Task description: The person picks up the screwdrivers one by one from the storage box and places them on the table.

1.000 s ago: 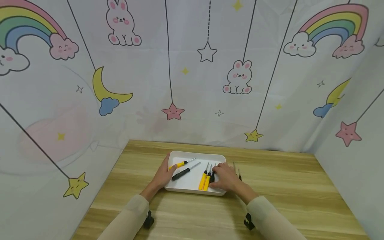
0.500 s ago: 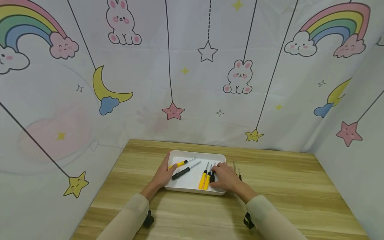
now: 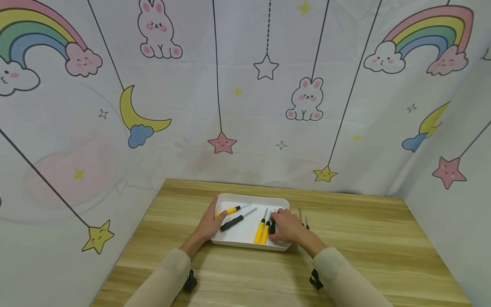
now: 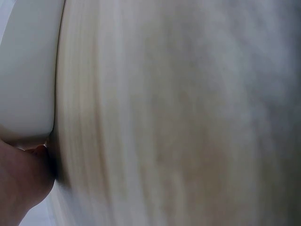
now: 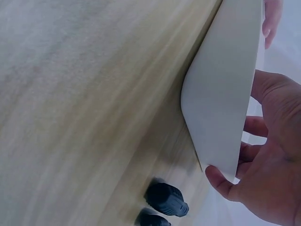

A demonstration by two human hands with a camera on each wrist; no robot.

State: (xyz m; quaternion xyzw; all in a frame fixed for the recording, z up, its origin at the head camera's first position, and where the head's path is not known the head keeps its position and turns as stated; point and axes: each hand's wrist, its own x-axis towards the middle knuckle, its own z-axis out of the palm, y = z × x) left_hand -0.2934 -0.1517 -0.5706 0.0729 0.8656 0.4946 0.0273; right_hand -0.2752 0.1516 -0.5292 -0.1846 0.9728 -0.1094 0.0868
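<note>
A white tray (image 3: 245, 233) lies on the wooden table with several screwdrivers in it. My left hand (image 3: 207, 224) grips its left end, thumb over the rim beside a yellow screwdriver (image 3: 232, 210) and a black screwdriver (image 3: 232, 223). Over the right end, my right hand (image 3: 287, 226) pinches the black handle of a screwdriver (image 3: 272, 228), partly hidden under the fingers. Two yellow screwdrivers (image 3: 260, 231) lie side by side just left of it. From the right wrist view, the right hand (image 5: 277, 150) reaches over the tray wall (image 5: 216, 94), one fingertip against its outside.
Right of the tray, two more screwdrivers (image 3: 301, 216) lie on the table (image 3: 364, 238), partly behind my right hand; black handles (image 5: 167, 198) show in the right wrist view. A patterned white curtain (image 3: 245, 106) stands behind the table and at both sides.
</note>
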